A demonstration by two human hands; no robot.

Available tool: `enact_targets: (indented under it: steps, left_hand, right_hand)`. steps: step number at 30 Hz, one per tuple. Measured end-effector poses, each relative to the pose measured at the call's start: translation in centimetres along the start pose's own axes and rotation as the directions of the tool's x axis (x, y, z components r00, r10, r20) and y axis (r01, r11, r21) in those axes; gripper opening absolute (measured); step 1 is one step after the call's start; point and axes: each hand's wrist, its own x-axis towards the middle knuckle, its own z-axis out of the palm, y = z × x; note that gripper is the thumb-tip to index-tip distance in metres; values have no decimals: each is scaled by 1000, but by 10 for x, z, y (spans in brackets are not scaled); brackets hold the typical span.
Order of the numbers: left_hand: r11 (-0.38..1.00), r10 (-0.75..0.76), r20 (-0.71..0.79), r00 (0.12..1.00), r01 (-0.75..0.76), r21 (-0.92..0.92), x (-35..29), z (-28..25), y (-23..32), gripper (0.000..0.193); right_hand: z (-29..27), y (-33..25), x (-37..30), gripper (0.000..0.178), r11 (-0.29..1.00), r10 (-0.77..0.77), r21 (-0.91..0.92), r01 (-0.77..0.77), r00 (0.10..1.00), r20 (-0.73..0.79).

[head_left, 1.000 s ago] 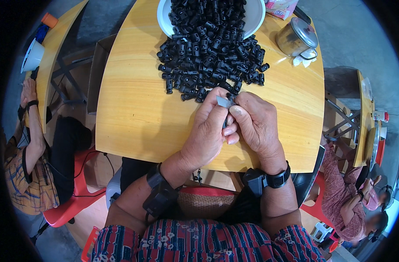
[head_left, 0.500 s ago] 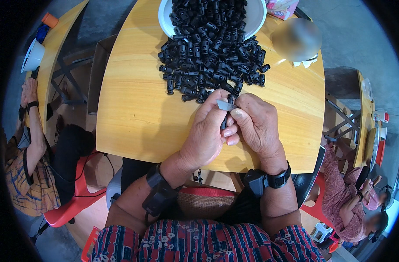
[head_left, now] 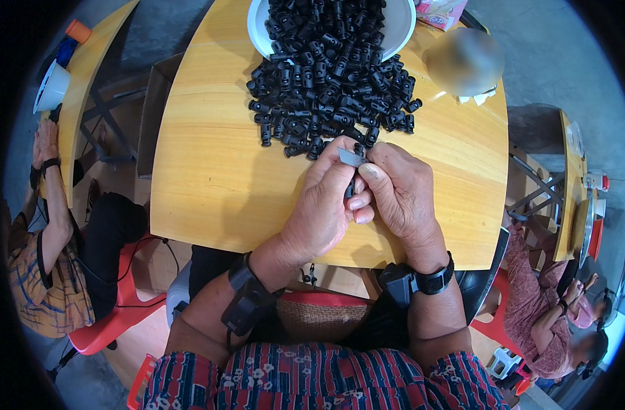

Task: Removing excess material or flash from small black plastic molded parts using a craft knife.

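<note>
My left hand [head_left: 318,208] is closed around a small black cord lock [head_left: 350,188], just in front of the pile, with its fingers curled round. My right hand [head_left: 402,195] pinches a short grey metal blade [head_left: 350,158] between thumb and bent forefinger. The blade's slanted end points left, and it lies across the upper part of the cord lock. My fingers hide much of that piece and the blade's other end. Beyond my hands, a large heap of black cord locks [head_left: 326,96] spills from a white bowl [head_left: 257,34] onto the wooden table [head_left: 213,164].
At the back right of the table are a blurred round object [head_left: 465,63], white tissue [head_left: 478,98] and a pink packet [head_left: 441,10]. A brown box [head_left: 160,113] stands beside the table's left edge. People sit at other tables on both sides.
Both hands have shifted very slightly, with the blade and cord lock still held together. The heap looks the same.
</note>
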Motion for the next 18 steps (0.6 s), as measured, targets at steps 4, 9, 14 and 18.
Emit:
enact_targets:
  steps: [4,9,14,18]
  left_hand:
    - [1000,9,19,1000,-10,14,2,-3,-3,15]
    - [1000,22,13,1000,-22,17,0,-2,-3,13]
    - [997,-34,13,999,35,-69,0,-5,0,8]
    - [996,-32,0,999,32,-80,0,-5,1,7]
  right_hand:
    - [2,2,-1,20,999,43,-1,-43,999,-6]
    - [2,4,0,20,998,45,36,-44,999,-23]
    - [1,2,0,24,999,-40,-4,40,999,-31]
    - [1,3,1,25,998,-61,-27,60,998,-26]
